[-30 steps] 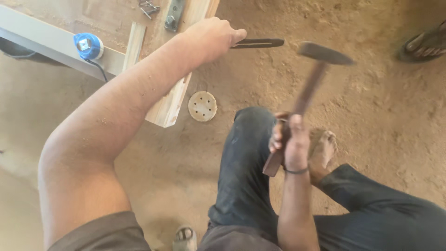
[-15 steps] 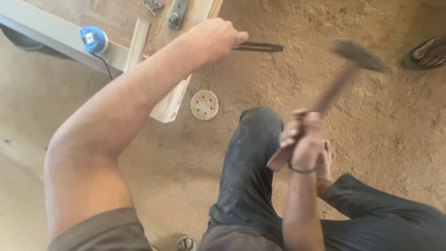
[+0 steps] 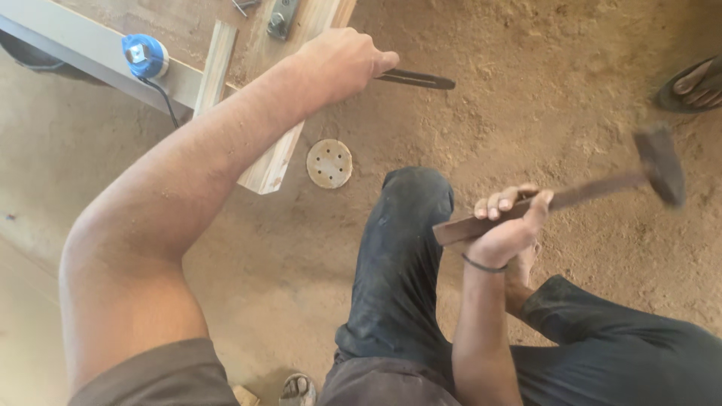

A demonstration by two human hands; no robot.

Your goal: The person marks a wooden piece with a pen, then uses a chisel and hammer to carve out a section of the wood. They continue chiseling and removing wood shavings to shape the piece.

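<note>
Blue tape measure (image 3: 145,56) on metal rail, far left. Wood plank (image 3: 280,146) w/ left hand (image 3: 342,62) closed round dark chisel (image 3: 416,78), tip over dirt floor. Round sanding disc (image 3: 329,163) below. Right hand (image 3: 508,225) fisted on hammer (image 3: 571,197) handle, head blurred, out right.

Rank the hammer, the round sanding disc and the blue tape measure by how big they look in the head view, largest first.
1. Hammer, held in the right hand; longest by far, though blurred.
2. Sanding disc on the dirt floor.
3. Tape measure.
The last two look close in size, and the tape measure lies farther from the camera, so their order is unsure.
</note>
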